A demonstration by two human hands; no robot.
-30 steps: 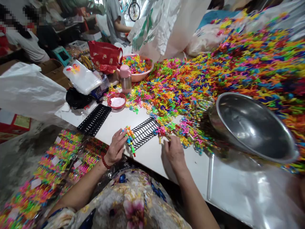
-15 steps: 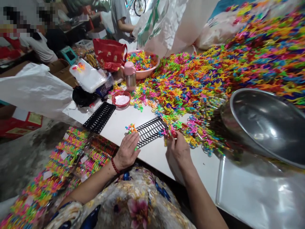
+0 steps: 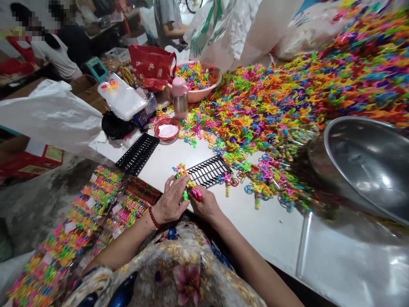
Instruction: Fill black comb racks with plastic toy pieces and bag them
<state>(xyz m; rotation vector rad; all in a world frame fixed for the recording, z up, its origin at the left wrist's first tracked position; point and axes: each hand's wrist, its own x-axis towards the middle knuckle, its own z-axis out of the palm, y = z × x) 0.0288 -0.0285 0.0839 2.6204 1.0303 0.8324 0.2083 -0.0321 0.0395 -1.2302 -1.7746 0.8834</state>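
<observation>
My left hand (image 3: 171, 200) is closed around a cluster of small coloured plastic figures (image 3: 181, 169). Orange and blue ones stick out above its fingers, and a green one shows below. Right beside it, my right hand (image 3: 206, 205) pinches a pink-red plastic figure (image 3: 197, 194), its fingers partly hidden. Just beyond both hands a black slotted plastic rack (image 3: 207, 170) lies on the white table. Several figures rest at the rack's right end, one with a yellowish tube (image 3: 227, 189) hanging from it.
A large heap of coloured plastic figures (image 3: 255, 111) covers the table's back and right. A steel bowl (image 3: 367, 157) leans at right. Left stand a second black rack (image 3: 138, 153), a red basket (image 3: 167, 130) and a pink-topped flask (image 3: 180, 100). Bagged figures (image 3: 92, 217) lie below left.
My right hand has moved left from the rack's right end to beside my left hand, carrying a pink-red figure. My left hand stays at the rack's left end. The view has shifted slightly.
</observation>
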